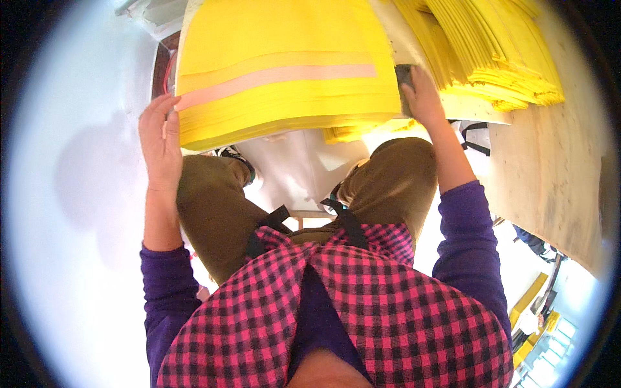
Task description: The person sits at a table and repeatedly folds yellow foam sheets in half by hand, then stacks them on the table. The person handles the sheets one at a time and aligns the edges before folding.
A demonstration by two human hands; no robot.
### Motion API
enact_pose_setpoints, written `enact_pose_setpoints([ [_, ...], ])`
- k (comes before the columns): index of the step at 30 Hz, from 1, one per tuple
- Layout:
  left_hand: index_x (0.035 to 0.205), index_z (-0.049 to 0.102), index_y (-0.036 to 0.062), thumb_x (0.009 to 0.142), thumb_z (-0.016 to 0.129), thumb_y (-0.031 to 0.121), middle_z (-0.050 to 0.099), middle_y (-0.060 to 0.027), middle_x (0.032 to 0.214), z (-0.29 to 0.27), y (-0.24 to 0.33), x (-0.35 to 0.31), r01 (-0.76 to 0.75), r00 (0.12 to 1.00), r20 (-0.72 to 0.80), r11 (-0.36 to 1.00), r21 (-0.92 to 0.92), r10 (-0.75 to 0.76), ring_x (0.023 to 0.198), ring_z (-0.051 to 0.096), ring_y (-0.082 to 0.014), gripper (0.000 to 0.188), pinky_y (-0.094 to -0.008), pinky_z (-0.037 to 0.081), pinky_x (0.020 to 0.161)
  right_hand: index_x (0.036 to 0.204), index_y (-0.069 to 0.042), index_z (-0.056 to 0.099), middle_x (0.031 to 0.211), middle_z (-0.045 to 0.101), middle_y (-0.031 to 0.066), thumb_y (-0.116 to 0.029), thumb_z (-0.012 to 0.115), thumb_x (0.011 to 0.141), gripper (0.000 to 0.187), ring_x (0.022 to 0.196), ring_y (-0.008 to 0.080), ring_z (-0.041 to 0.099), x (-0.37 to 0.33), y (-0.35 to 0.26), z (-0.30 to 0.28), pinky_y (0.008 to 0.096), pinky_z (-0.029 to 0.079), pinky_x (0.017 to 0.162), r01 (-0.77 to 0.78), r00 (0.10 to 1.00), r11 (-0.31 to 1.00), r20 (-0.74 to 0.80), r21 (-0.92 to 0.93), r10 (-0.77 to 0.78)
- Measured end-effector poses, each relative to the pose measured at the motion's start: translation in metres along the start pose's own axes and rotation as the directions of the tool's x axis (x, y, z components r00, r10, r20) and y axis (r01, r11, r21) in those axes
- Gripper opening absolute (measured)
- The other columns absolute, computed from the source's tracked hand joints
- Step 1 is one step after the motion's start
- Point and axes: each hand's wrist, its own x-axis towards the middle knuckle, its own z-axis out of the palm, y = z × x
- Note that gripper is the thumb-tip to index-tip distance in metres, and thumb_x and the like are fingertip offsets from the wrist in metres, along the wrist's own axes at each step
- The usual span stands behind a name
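A stack of flat yellow sheets [291, 32] lies in front of me, its near edge showing many layers. Across the top sheet runs a pale pink strip [284, 74], slightly slanted. At the strip's left end, my left hand [160, 132] has its fingertips and thumb closed at the stack's edge. My right hand [424, 97] is beside the right edge of the stack, fingers curled over a dark grey block-like object [404, 81]. The hand partly hides that object, so its kind is unclear.
More yellow sheets [491, 52] are piled at the far right on a pale wooden board [550, 168]. Below the stack, other yellow pieces [346, 134] show near my knees. A white wall [77, 194] stands close on the left.
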Motion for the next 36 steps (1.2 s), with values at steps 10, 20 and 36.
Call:
enact_pose_setpoints([
  [10, 0.111, 0.060, 0.0038, 0.094, 0.048, 0.018, 0.057, -0.0150, 0.117, 0.008, -0.001, -0.017, -0.011, 0.994, -0.109, 0.998, -0.063, 0.004, 0.112, 0.050, -0.0305, 0.025, -0.0382, 0.036, 0.098, 0.118, -0.010, 0.062, 0.129, 0.054, 0.0135, -0.020, 0.060, 0.088, 0.032, 0.121, 0.0270, 0.050, -0.007, 0.020, 0.022, 0.0348, 0.041, 0.099, -0.182, 0.983, 0.944, 0.064, 0.274, 0.171],
  [20, 0.119, 0.057, 0.0061, 0.087, 0.053, 0.011, 0.053, -0.0171, 0.127, 0.013, -0.018, 0.047, -0.091, 0.992, 0.077, 0.991, -0.102, 0.099, 0.123, 0.045, -0.0330, 0.032, -0.0392, 0.035, 0.103, 0.110, -0.005, 0.063, 0.114, 0.062, 0.0125, -0.017, 0.062, 0.085, 0.027, 0.110, 0.0287, 0.056, 0.039, -0.044, -0.049, 0.0366, 0.045, 0.092, 0.100, 0.986, 0.857, -0.168, 0.505, -0.016],
  [36, 0.124, 0.055, 0.0098, 0.093, 0.051, 0.023, 0.048, -0.0091, 0.136, 0.021, -0.031, 0.056, -0.192, 0.918, 0.383, 0.959, 0.208, 0.101, 0.129, 0.041, -0.0268, 0.034, -0.0461, 0.021, 0.109, 0.114, -0.003, 0.061, 0.124, 0.058, 0.0134, -0.023, 0.059, 0.085, 0.035, 0.121, 0.0312, 0.048, 0.072, -0.075, -0.024, 0.0400, 0.035, 0.104, 0.289, 0.934, 0.903, 0.115, 0.319, -0.339],
])
